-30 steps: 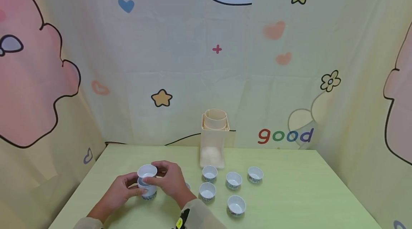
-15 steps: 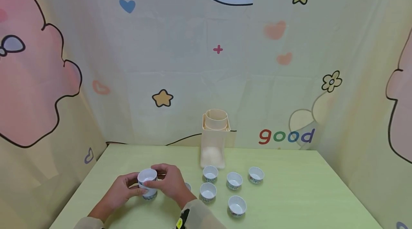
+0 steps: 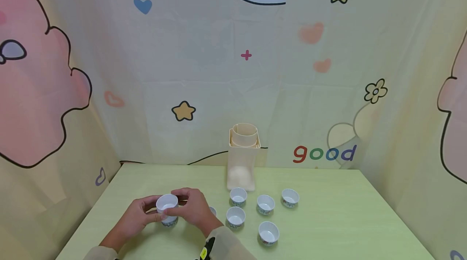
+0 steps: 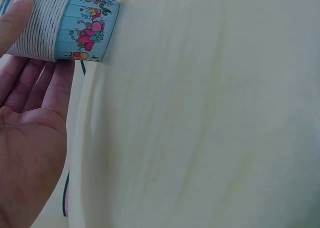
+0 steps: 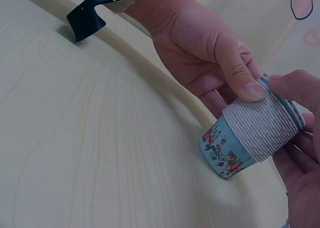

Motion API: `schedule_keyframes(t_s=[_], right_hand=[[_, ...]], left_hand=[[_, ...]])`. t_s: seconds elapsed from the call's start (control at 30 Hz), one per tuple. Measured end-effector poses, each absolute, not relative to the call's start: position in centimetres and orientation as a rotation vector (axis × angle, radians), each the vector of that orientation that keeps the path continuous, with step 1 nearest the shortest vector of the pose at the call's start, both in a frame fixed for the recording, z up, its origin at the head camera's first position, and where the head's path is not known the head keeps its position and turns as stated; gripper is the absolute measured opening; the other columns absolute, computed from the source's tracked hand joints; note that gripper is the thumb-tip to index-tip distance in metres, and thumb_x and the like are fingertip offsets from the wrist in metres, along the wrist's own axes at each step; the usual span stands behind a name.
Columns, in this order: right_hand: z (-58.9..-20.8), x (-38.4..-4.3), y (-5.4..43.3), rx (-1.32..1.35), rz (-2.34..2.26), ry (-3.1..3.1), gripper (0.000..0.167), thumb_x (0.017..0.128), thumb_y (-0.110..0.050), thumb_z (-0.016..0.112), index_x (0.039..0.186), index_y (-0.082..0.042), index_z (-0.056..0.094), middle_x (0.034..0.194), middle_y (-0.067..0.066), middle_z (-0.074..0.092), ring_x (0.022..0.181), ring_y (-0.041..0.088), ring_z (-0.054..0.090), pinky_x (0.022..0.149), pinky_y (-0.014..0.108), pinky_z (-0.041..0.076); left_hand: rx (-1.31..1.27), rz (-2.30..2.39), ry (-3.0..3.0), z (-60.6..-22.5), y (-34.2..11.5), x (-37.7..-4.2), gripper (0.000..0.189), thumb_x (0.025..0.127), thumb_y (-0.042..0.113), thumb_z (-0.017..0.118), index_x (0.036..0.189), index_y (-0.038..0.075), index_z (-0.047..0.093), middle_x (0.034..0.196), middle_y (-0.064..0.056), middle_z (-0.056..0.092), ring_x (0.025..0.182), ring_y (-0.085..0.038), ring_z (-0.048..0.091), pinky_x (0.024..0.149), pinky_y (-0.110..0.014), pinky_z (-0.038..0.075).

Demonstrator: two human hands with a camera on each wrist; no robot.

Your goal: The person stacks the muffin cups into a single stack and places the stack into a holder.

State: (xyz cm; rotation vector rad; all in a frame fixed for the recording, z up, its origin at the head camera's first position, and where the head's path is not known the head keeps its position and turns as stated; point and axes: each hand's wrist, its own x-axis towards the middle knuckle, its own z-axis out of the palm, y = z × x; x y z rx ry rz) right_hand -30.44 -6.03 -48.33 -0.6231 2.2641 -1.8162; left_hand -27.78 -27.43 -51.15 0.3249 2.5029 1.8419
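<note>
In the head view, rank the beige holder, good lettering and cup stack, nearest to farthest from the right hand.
1. Cup stack: touching the right hand, on its left.
2. Beige holder: right, farther back.
3. Good lettering: far right, on the backdrop.

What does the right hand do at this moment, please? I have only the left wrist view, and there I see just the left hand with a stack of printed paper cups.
Observer: The right hand also holds the paper cup stack.
Operator: Thank you. To which direction does the open end of the stack point?
Observer: The head view shows the open end pointing upward.
Operator: And are there other cups, outside the stack?
Observer: Yes, five loose paper cups show whole on the table, to the right of both hands, and one more is mostly hidden behind the right hand.
</note>
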Motion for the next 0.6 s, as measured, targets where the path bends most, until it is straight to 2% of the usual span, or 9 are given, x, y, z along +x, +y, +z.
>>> schedule_keyframes(t_s=[0.1, 0.27, 0.33, 0.5, 0.6], right_hand=[[-48.30, -30.43, -5.96, -0.625, -1.793, 2.273, 0.045, 0.077, -0.013, 0.091, 0.118, -0.008, 0.075, 0.113, -0.001, 0.075, 0.098, 0.010, 0.072, 0.086, 0.026, 0.063], [-48.18, -30.49, -5.89, -0.634, -1.752, 2.300, 0.044, 0.077, -0.013, 0.091, 0.118, -0.008, 0.075, 0.112, -0.002, 0.074, 0.097, 0.009, 0.071, 0.086, 0.026, 0.063], [-48.12, -30.51, -5.88, -0.632, -1.741, 2.312, 0.044, 0.077, -0.013, 0.091, 0.118, -0.009, 0.075, 0.111, -0.003, 0.073, 0.097, 0.009, 0.071, 0.086, 0.026, 0.063], [-48.03, -30.36, -5.87, -0.614, -1.744, 2.314, 0.045, 0.077, -0.014, 0.091, 0.119, -0.008, 0.075, 0.111, -0.003, 0.073, 0.097, 0.009, 0.071, 0.086, 0.026, 0.063], [-48.01, -30.22, -5.85, -0.597, -1.749, 2.320, 0.047, 0.077, -0.016, 0.091, 0.120, -0.008, 0.074, 0.113, -0.002, 0.073, 0.098, 0.010, 0.071, 0.088, 0.027, 0.063]], left_hand=[[0.311, 1.821, 2.520, -51.12, -27.36, -27.77, 0.064, 0.084, 0.020, 0.086, 0.137, -0.006, 0.059, 0.136, -0.024, 0.064, 0.123, -0.024, 0.064, 0.099, -0.026, 0.058], [0.274, 1.822, 2.523, -51.08, -27.25, -27.81, 0.062, 0.084, 0.020, 0.086, 0.136, -0.004, 0.061, 0.135, -0.020, 0.066, 0.115, -0.007, 0.065, 0.098, -0.023, 0.058], [0.287, 1.823, 2.520, -51.07, -27.26, -27.85, 0.062, 0.085, 0.020, 0.085, 0.136, -0.005, 0.061, 0.135, -0.021, 0.065, 0.116, -0.009, 0.065, 0.098, -0.024, 0.058], [0.320, 1.831, 2.501, -51.02, -27.34, -27.83, 0.064, 0.085, 0.020, 0.085, 0.137, -0.006, 0.059, 0.137, -0.023, 0.063, 0.124, -0.025, 0.064, 0.099, -0.027, 0.058], [0.318, 1.840, 2.494, -51.04, -27.40, -27.80, 0.065, 0.085, 0.020, 0.085, 0.138, -0.006, 0.059, 0.137, -0.024, 0.063, 0.123, -0.023, 0.064, 0.099, -0.027, 0.058]])
